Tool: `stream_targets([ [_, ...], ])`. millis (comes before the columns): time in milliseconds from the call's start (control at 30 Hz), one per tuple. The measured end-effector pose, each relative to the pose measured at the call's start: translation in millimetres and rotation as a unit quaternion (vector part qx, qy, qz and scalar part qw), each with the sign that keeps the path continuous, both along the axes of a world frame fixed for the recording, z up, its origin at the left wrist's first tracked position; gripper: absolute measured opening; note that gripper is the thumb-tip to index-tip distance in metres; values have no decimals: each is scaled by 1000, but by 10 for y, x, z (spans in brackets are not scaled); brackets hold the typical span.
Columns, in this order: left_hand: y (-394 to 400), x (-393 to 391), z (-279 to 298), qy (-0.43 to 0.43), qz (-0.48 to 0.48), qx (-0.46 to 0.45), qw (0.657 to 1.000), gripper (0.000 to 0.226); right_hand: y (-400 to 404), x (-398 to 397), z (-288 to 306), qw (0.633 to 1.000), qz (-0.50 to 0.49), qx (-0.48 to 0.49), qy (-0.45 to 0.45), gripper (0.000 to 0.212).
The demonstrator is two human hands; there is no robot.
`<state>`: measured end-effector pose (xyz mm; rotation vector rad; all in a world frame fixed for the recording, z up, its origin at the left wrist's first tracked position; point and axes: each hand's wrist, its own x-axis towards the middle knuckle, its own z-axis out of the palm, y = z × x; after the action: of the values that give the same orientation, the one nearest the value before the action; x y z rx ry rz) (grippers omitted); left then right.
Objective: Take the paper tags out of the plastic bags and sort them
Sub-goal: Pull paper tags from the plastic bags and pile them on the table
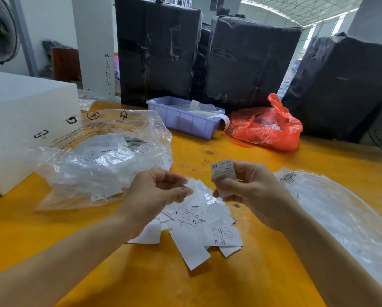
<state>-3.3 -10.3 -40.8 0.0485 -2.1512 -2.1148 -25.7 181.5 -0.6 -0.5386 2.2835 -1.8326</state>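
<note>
At the table's left edge stands a white foam box [19,120]. Just right of it, toward the table's middle, lies a large clear plastic bag [101,160] printed with warning symbols, crumpled open and filled with white paper tags; a few tags poke out at its near side.

The left hand [154,191] hovers above the near-middle of the orange table [52,229], its grip closed on a small clear plastic bag [199,196], pinched between thumb and fingers. Beneath both hands, on the table, lies a loose pile of white paper tags [196,235], overlapping one another, some blank side up, others showing print with "S" and "XL".

At the far edge, behind the hands, sits a lilac plastic tray [183,120] holding white strips, one draped over its right end.

The right hand [250,191] is raised beside the left, its grip clamped on a small stack of tags [223,171] held upright with printed face toward the camera.

Right of the tray rests a red plastic bag [267,127]. Along the table's right edge lies another clear plastic bag [340,218], flattened. Black-wrapped bales [250,60] stand behind the table.
</note>
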Motion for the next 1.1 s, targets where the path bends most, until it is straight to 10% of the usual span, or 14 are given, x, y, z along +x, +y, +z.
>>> stream_targets([
  [500, 64, 63, 0, 29, -29, -39, 998, 23, -123, 48, -41, 938, -107, 187, 273, 6],
  [1100, 61, 79, 35, 17, -44, -41, 998, 20, -100, 31, -31, 942, -105, 166, 273, 4],
])
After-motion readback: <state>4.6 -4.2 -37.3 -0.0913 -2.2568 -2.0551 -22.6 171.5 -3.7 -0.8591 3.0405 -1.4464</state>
